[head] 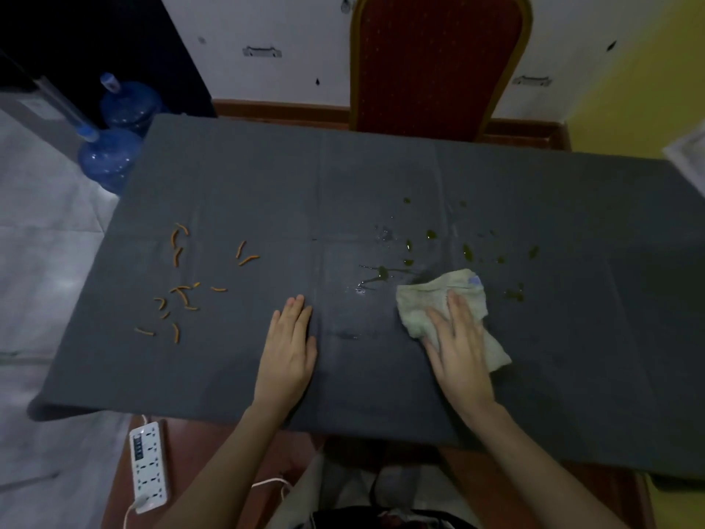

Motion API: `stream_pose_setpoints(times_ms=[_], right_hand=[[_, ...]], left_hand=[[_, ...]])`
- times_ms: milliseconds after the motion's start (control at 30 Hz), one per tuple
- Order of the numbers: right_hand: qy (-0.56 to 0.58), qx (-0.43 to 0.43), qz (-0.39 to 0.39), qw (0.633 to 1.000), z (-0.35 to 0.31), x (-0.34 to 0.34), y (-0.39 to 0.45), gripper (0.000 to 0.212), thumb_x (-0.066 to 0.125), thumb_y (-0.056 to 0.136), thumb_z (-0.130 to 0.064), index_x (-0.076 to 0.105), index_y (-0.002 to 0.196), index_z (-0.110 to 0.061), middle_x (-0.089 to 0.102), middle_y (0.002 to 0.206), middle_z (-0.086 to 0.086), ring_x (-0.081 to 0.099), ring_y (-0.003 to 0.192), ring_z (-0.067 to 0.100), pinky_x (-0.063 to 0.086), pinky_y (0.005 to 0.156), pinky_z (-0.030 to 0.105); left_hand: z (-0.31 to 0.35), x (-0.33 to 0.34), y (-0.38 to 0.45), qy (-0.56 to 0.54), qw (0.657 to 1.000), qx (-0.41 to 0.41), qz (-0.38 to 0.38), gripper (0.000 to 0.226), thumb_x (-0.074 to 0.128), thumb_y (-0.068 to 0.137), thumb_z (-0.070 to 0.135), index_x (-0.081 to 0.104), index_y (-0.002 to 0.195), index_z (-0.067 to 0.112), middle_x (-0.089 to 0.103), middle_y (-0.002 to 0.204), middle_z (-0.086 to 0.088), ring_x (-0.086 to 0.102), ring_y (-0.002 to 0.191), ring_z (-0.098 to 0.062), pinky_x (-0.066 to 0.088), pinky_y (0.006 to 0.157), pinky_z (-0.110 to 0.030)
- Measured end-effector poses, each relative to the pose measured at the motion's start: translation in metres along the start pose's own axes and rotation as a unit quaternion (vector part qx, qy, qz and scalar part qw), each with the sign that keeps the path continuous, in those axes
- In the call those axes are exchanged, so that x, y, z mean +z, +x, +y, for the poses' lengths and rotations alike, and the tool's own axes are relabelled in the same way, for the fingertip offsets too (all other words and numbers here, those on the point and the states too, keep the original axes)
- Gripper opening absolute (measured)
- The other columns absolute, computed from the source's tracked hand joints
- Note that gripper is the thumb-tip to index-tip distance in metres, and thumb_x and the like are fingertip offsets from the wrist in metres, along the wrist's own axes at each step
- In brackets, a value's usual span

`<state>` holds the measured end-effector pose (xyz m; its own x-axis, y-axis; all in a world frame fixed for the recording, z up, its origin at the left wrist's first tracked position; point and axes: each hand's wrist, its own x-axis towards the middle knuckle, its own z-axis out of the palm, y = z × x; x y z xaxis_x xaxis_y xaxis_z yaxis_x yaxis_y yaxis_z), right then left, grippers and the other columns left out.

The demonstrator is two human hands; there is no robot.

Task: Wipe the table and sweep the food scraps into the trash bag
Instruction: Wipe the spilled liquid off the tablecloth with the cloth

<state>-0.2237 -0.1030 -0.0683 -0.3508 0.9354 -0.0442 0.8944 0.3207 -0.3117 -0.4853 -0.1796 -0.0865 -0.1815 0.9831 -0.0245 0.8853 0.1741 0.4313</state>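
A dark grey cloth covers the table (267,177). Several orange food scraps (179,292) lie scattered on its left part. Greenish wet drops and smears (431,246) spot the middle right. My right hand (459,349) presses flat on a pale crumpled rag (423,299) just below the smears. My left hand (288,345) lies flat on the cloth with fingers together, holding nothing, right of the scraps. No trash bag is in view.
A red chair with a gold frame (438,63) stands at the table's far side. Two blue water jugs (110,158) sit on the floor at the far left. A white power strip (148,467) lies below the near table edge.
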Motion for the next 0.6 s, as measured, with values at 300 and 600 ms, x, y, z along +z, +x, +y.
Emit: stream_pose_setpoints(times_ms=[300,600], right_hand=[[-0.037,-0.276,-0.042,0.960,-0.057,0.023,-0.007,0.037,0.055,0.091,-0.027,0.060,0.127,-0.020,0.043,0.149,0.012,0.040,0.139,0.027,0.044,0.104,0.045],[-0.019,-0.033,-0.032,0.999,0.046,-0.029,0.033,0.044,0.050,0.096,-0.028,0.052,0.135,-0.008,0.034,0.152,0.018,0.030,0.142,0.034,0.028,0.113,0.051]], left_hand=[[-0.020,-0.009,-0.008,0.105,0.992,0.057,-0.044,0.053,0.034,0.096,0.026,0.039,0.143,0.003,0.034,0.153,-0.014,0.033,0.141,-0.029,0.018,0.117,-0.041],[-0.025,-0.002,-0.010,0.072,0.996,0.050,-0.025,0.055,0.038,0.094,0.025,0.034,0.146,0.009,0.028,0.157,-0.007,0.021,0.146,-0.018,0.015,0.120,-0.039]])
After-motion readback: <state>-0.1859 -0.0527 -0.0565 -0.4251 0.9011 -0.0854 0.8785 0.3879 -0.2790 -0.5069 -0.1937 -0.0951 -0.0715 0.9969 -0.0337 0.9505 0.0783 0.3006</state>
